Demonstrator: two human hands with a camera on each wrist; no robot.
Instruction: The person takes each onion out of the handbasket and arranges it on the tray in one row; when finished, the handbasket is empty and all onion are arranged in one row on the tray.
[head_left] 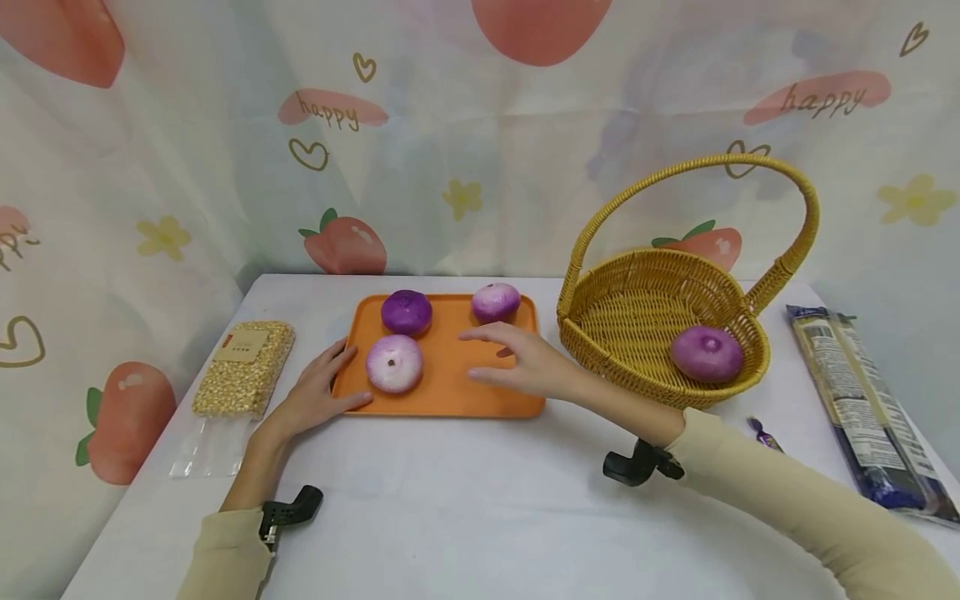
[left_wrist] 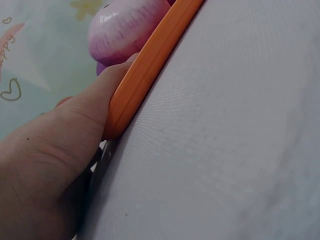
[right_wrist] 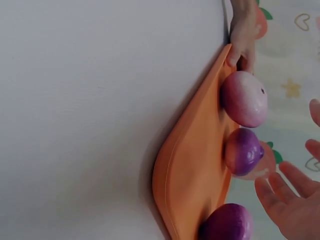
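An orange tray (head_left: 450, 379) carries three purple onions: a dark one (head_left: 407, 312) at the back left, a pale one (head_left: 394, 364) in front of it and another (head_left: 496, 302) at the back right. My left hand (head_left: 315, 392) holds the tray's left end, its thumb over the rim near the front corner. Above the tray's right part my right hand (head_left: 536, 362) hovers with fingers apart and nothing in them. To its right, a yellow wicker basket (head_left: 622, 333) has one purple onion (head_left: 707, 353) inside.
A clear bag of yellow kernels (head_left: 243, 367) lies left of the tray. At the right edge of the table is a long printed packet (head_left: 870, 408), with a small purple-wrapped piece (head_left: 765, 435) beside it. The basket's tall handle (head_left: 690, 171) arches up.
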